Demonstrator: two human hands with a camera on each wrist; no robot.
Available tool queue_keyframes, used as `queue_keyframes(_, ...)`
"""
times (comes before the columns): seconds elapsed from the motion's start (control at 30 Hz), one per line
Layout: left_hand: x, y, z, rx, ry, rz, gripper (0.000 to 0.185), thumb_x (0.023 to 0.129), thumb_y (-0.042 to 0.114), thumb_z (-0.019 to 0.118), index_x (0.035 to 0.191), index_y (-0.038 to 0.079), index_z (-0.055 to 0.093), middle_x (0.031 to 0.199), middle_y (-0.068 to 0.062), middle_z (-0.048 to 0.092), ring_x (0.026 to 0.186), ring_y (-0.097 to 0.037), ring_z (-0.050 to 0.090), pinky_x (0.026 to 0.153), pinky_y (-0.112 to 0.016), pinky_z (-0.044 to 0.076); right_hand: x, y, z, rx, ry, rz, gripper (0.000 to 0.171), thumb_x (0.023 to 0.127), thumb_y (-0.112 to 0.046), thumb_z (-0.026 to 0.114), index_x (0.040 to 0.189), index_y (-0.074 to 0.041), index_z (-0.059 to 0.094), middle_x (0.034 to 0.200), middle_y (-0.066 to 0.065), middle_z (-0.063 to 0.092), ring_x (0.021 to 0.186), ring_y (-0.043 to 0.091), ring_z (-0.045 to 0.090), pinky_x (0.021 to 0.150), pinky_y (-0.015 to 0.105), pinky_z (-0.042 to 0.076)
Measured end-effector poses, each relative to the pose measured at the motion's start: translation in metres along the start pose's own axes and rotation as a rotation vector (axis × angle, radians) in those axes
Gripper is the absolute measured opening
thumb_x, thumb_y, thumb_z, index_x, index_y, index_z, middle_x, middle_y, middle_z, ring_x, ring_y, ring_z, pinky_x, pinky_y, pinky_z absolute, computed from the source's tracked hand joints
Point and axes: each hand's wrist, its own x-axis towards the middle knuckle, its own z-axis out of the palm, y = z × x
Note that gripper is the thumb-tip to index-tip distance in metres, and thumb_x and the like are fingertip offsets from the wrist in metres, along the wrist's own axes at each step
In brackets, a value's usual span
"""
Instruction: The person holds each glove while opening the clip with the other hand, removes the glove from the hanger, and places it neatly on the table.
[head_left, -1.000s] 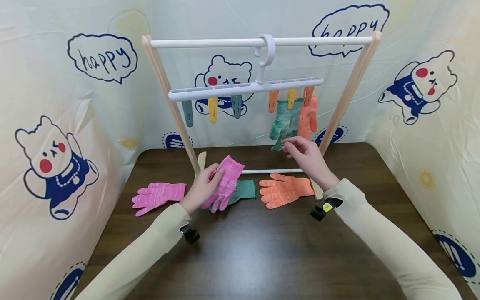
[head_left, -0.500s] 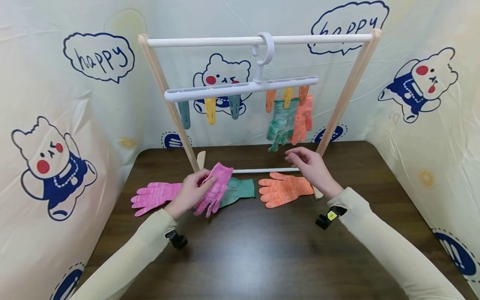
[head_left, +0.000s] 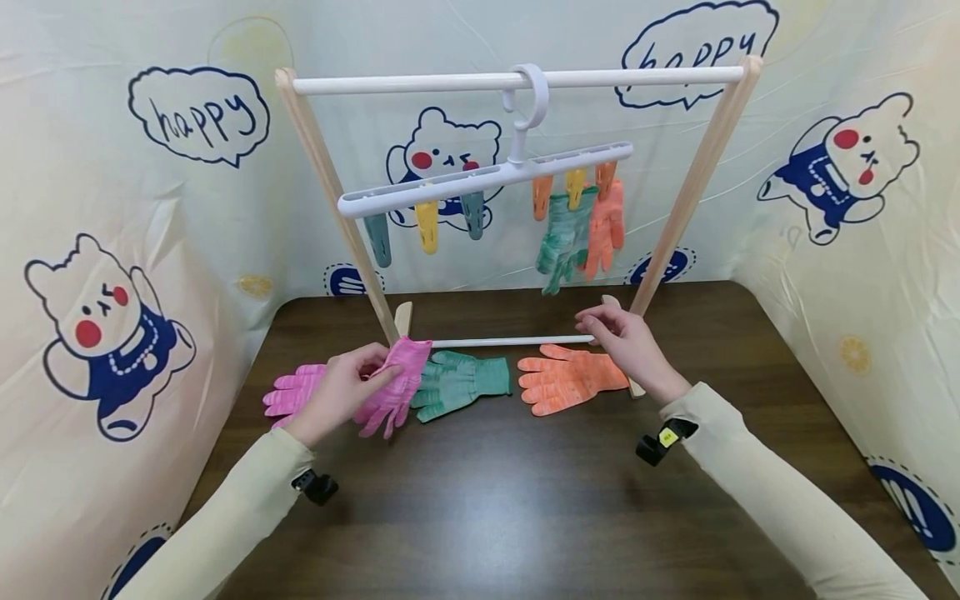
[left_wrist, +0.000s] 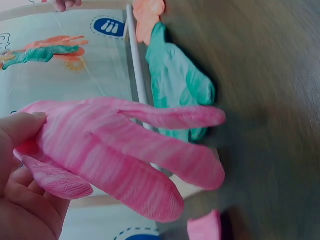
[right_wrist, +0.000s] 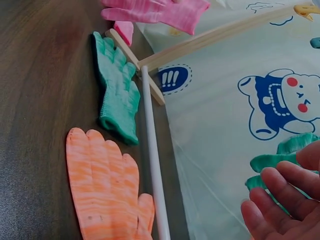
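My left hand (head_left: 337, 390) pinches a pink knit glove (head_left: 401, 379) near its cuff, just above the table. In the left wrist view this glove (left_wrist: 115, 145) hangs fingers outward, the thumb pressing on it. Behind my left arm lies a second pink glove (head_left: 291, 392), partly hidden. A green glove (head_left: 463, 383) and an orange glove (head_left: 566, 381) lie flat further right. My right hand (head_left: 626, 342) hovers with loosely bent fingers, holding nothing. Above it, another green glove (head_left: 564, 237) and orange glove (head_left: 606, 229) hang from pegs.
A white hanger (head_left: 480, 182) hooks over the rack's top bar (head_left: 420, 82) and tilts, left end lower. On its left side hang bare pegs, including a yellow peg (head_left: 427, 229). Wooden rack legs (head_left: 693, 192) stand either side; a white lower bar (head_left: 502, 341) runs behind the gloves.
My left hand has moved left and lower with the pink glove, uncovering more of the green glove on the table. My right hand has dropped away from the hanging gloves. The hanger has swung slightly.
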Motion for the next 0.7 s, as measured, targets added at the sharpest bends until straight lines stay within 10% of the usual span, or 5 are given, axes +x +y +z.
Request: queue_keyframes(0.7,-0.03,-0.016,-0.033,0.427,-0.11,0.118,0.019,0.09,0.005,0.081,0.103,0.011,0.068,0.084,0.004,0.067,0.072,-0.012,0.058,0.067,-0.029,0.057,-0.004,0.011,-0.001,0.011,-0.021,0.017,0.033,0.111,-0.02,0.05,0.131,0.004,0.064,0.123,0.025,0.068,0.11,0.035,0.067,0.093,0.035,0.059)
